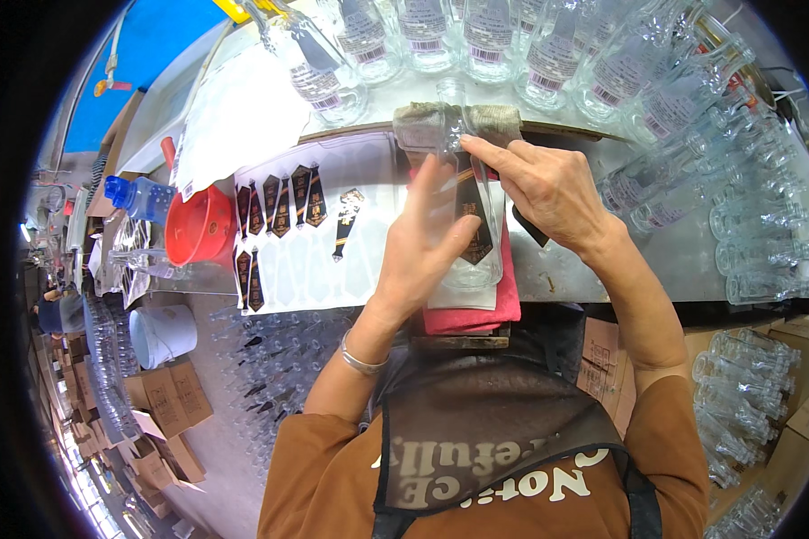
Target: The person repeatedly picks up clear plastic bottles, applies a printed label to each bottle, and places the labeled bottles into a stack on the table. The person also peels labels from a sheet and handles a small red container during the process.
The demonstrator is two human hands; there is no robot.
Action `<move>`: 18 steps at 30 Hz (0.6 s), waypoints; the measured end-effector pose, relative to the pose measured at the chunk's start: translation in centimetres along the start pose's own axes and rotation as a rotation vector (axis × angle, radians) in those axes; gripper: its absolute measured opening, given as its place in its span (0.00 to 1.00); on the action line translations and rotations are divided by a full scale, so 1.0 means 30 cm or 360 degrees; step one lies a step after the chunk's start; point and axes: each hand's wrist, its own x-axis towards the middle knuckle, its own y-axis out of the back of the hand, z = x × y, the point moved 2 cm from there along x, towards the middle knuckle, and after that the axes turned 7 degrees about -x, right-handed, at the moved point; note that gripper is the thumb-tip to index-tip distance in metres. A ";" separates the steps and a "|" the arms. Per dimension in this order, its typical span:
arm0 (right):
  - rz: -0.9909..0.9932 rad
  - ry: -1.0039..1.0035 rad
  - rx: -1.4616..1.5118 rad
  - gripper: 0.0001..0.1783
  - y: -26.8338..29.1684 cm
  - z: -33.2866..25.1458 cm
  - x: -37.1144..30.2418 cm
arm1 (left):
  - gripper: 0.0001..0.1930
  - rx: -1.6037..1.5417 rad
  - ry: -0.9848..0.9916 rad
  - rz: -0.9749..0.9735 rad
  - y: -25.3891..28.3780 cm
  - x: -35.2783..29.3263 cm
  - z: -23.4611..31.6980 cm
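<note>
A clear glass bottle [487, 269] lies in front of me, its neck pointing away and resting on a pale folded cloth [494, 117]. A black tie-shaped label [474, 229] with gold print is on its upper face. My right hand [553, 184] reaches in from the right; its index fingertip touches the bottle near the top of the label, the other fingers loosely bent. Along the bottle's left side is my left hand [427, 229], thumb apart from the stretched fingers, which are blurred by motion. Under the bottle lies a red cloth [510, 301].
A white label sheet [319, 269] with several black labels lies left, beside a red bowl [198, 226] and a blue-capped jug [142, 199]. Labelled glass bottles [490, 45] line the back and right. More bottles fill boxes [737, 386] low on the right. A white bucket [164, 334] stands left.
</note>
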 end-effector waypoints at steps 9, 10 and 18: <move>0.0134 -0.0138 0.0181 0.26 0.011 -0.020 -0.014 | 0.32 -0.0211 0.0278 0.0093 0.040 0.057 0.010; 0.0116 -0.0155 0.0171 0.27 0.015 -0.026 -0.025 | 0.32 -0.0268 0.0397 0.0167 0.020 0.071 0.070; 0.0040 -0.0168 0.0183 0.34 -0.009 -0.054 -0.061 | 0.30 0.0122 0.0141 0.0223 -0.006 0.176 -0.057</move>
